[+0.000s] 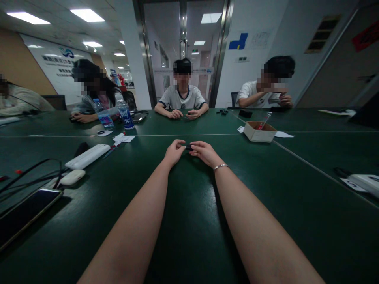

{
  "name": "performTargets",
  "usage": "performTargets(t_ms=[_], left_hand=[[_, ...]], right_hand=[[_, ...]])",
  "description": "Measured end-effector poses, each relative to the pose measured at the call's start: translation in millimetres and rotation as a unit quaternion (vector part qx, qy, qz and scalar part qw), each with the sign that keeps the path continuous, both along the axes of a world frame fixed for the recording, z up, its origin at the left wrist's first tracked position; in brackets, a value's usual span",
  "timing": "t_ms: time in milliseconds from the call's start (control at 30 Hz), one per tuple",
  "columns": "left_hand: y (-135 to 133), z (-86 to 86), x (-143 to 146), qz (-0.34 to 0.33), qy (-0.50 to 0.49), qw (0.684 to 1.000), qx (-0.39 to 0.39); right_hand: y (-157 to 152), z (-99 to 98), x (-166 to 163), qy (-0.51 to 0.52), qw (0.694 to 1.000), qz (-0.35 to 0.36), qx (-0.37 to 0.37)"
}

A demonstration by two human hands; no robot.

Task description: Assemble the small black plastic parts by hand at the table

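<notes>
Both arms reach out over the dark green table, and the hands meet near its middle. A small black object [188, 148] with a pale left end sits between them, too small to name. My right hand [205, 152], with a silver bracelet [221, 167] at its wrist, pinches the object between thumb and fingers. From the other side, my left hand [174, 152] has its thumb and forefinger closed at the pale end. Part of the object is hidden by the fingertips.
Left lie a phone [28, 215], cables, a white earbud case [72, 177] and a long white box [88, 156]. Bottles [126, 114] stand behind them. An open carton [259, 133] is at back right. Several people sit around the table [189, 221], one directly opposite.
</notes>
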State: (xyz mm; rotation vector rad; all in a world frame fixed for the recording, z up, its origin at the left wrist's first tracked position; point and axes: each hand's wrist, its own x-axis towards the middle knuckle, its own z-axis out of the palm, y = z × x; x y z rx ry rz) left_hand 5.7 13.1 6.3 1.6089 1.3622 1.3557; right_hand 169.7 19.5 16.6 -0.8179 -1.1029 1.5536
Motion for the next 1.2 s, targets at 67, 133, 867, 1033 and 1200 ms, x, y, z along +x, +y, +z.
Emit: performTargets(t_ms=[67, 133, 867, 1033, 1200], left_hand=[[-1.3, 1.9, 0.3, -0.006, -0.023, 1.000, 0.015], [-2.6, 3.8, 0.1, -0.018, -0.040, 0.999, 0.023], [-1.0, 4.1, -0.1, -0.021, -0.042, 0.998, -0.050], [-3.9, 9.3, 3.1, 0.025, -0.044, 0.997, -0.060], [-2.7, 7.8, 2.2, 0.031, -0.047, 0.997, -0.058]], right_hand=[[-0.3, 1.1, -0.6, -0.004, 1.000, -0.003, -0.008], [-0.1, 1.8, -0.9, -0.011, 1.000, -0.003, -0.014], [-0.2, 3.4, -1.0, -0.088, 0.995, 0.051, 0.010], [0.4, 2.2, 1.6, -0.053, 0.993, 0.086, 0.058], [1.4, 1.1, -1.7, -0.118, 0.991, 0.059, 0.030]])
